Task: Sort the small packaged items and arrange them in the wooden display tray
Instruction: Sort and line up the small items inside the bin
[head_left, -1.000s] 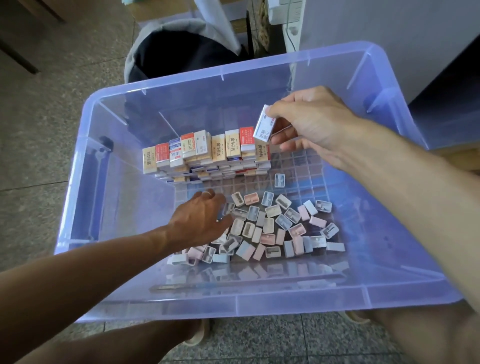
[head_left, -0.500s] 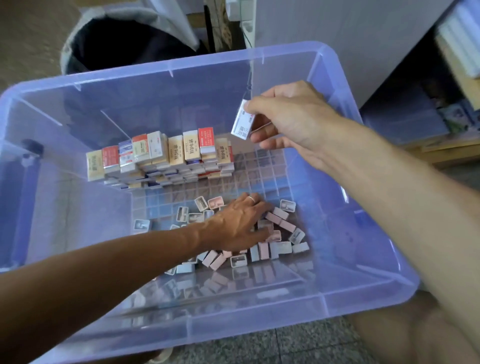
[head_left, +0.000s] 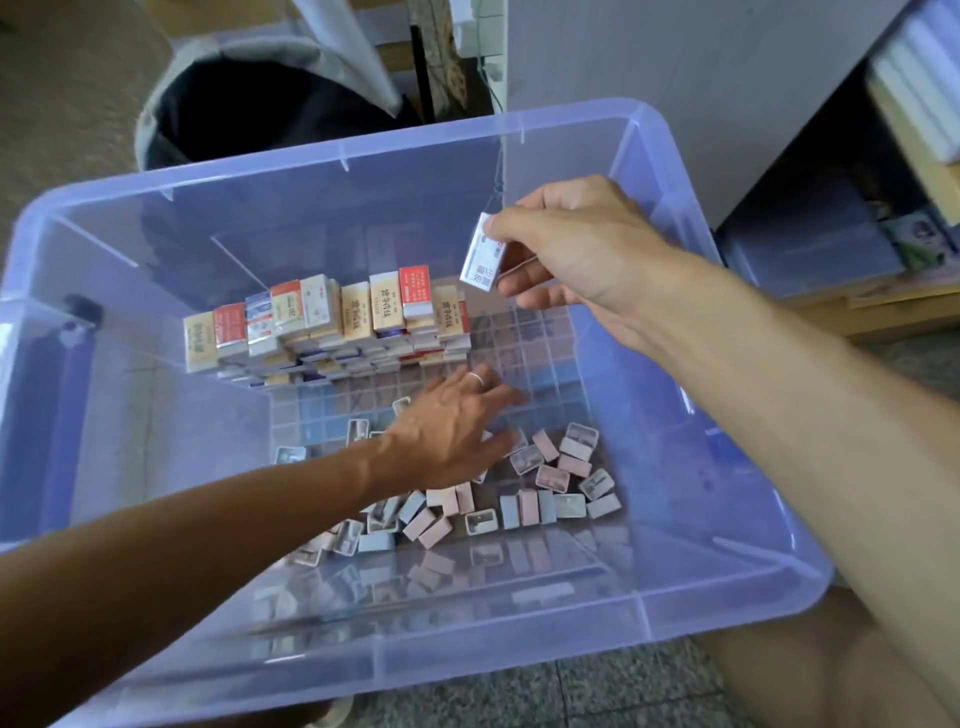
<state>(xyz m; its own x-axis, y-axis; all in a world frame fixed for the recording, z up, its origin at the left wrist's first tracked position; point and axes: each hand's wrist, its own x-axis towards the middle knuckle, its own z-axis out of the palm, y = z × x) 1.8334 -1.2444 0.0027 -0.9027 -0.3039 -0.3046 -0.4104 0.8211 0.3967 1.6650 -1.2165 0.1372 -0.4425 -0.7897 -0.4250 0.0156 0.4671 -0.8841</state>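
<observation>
A clear purple plastic bin (head_left: 717, 587) sits on the floor in front of me. Rows of small upright packets (head_left: 322, 322), red, cream and white, stand stacked at its far left. Loose small pink, blue and white items (head_left: 545, 488) lie scattered on the gridded bottom nearer me. My right hand (head_left: 576, 249) hovers above the bin's far right and pinches a small white packet (head_left: 483, 258) by its edge. Lower down, my left hand (head_left: 452, 426) lies palm down with fingers spread over the loose items, a ring on one finger. Some items are hidden under it.
A dark waste bin with a grey liner (head_left: 249, 109) stands behind the plastic bin. A white cabinet side (head_left: 675, 78) and a low shelf with stacked books (head_left: 914, 104) are at the right. My knee (head_left: 831, 680) is at the bin's near right corner on speckled floor (head_left: 597, 691).
My left hand has slid right and farther across the loose items, its fingers now stretched out. My right hand still holds the white packet in about the same place. The view has shifted.
</observation>
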